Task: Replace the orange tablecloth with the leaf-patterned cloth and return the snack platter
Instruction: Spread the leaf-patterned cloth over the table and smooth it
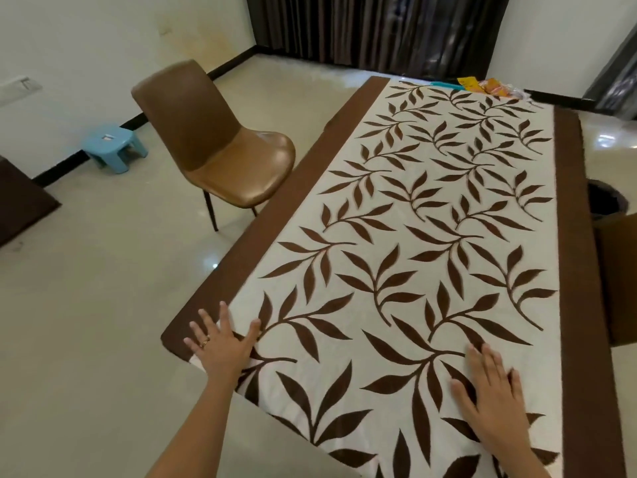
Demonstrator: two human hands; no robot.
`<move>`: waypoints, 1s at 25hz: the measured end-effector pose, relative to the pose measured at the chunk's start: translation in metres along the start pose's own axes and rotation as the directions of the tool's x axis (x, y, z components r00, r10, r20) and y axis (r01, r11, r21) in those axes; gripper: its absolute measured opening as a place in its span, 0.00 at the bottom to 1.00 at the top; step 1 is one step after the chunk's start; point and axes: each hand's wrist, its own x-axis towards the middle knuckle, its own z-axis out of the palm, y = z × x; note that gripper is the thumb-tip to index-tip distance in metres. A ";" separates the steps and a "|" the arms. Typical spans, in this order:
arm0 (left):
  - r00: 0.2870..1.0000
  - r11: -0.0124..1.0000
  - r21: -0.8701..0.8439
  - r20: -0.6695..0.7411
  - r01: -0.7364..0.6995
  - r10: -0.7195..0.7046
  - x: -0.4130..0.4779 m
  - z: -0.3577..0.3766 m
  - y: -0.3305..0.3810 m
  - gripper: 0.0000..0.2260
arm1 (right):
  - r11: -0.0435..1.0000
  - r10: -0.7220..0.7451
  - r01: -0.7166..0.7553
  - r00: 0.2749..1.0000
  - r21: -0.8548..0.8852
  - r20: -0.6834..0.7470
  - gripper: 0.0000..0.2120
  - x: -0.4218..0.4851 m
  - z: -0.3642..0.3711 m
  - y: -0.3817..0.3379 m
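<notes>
Leaf-patterned cloth [431,236]: spread flat as a long rectangle running away from the person; cream field with dark brown leaf sprays, plain brown borders down both long sides.

Left hand [222,343]: released, palm down, fingers straight and fanned; it presses on the cloth's near left corner, where the brown border meets the cream field. It grasps nothing.

Ring [204,342]: on one finger of the left hand.

Right hand [493,398]: released, palm down, fingers straight and close together; it rests flat on the cream field near the cloth's near edge, well apart from the left hand. It grasps nothing.

Snacks [493,87]: orange and yellow packets at the cloth's far end, toward the right corner; whether a platter lies beneath them cannot be told.

Teal strip [444,85]: thin, just left of the snacks at the far edge; too small to identify.

Chair [220,146]: brown, glossy seat, dark thin legs, standing on the floor just beside the cloth's left border.

Stool [115,144]: small, light blue, against the left wall.

Curtain [379,25]: dark, pleated, along the far wall.

Box [620,281]: brown, beside the right border.

Floor [103,305]: pale, glossy tiles.
</notes>
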 end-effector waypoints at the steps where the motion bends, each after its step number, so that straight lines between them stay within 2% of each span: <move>1: 0.999 0.999 0.022 0.021 -0.026 0.026 0.008 -0.005 -0.007 0.42 | 0.999 0.035 -0.035 0.999 0.005 0.007 0.36 0.000 0.000 -0.008; 5: 0.986 0.989 0.051 0.103 -0.138 0.132 0.033 -0.021 -0.024 0.42 | 0.992 0.127 -0.127 0.992 -0.003 -0.009 0.39 -0.006 0.004 -0.032; 8: 0.982 0.987 -0.001 0.101 -0.159 0.158 0.042 -0.030 -0.036 0.42 | 0.983 0.179 -0.177 0.983 0.051 -0.049 0.45 -0.008 0.012 -0.060; 11: 0.983 0.987 -0.004 0.088 -0.162 0.162 0.058 -0.039 -0.053 0.40 | 0.997 0.027 -0.018 0.992 0.072 -0.125 0.36 0.007 0.024 -0.151; 14: 0.973 0.972 0.080 0.095 -0.220 0.212 0.066 -0.043 -0.065 0.39 | 0.965 -0.214 0.225 0.972 0.134 -0.093 0.36 0.033 0.048 -0.274; 16: 0.970 0.968 0.067 0.064 -0.240 0.236 0.069 -0.048 -0.072 0.41 | 0.935 -0.320 0.331 0.942 0.126 -0.098 0.35 0.055 0.062 -0.344; 20: 0.948 0.958 -0.027 0.136 -0.287 0.288 0.088 -0.054 -0.094 0.35 | 0.903 -0.423 0.423 0.906 0.077 -0.020 0.35 0.082 0.083 -0.434; 25: 0.859 0.899 -0.026 0.282 -0.438 0.427 0.128 -0.070 -0.096 0.31 | 0.914 -0.406 0.406 0.914 -0.016 0.024 0.33 0.078 0.108 -0.461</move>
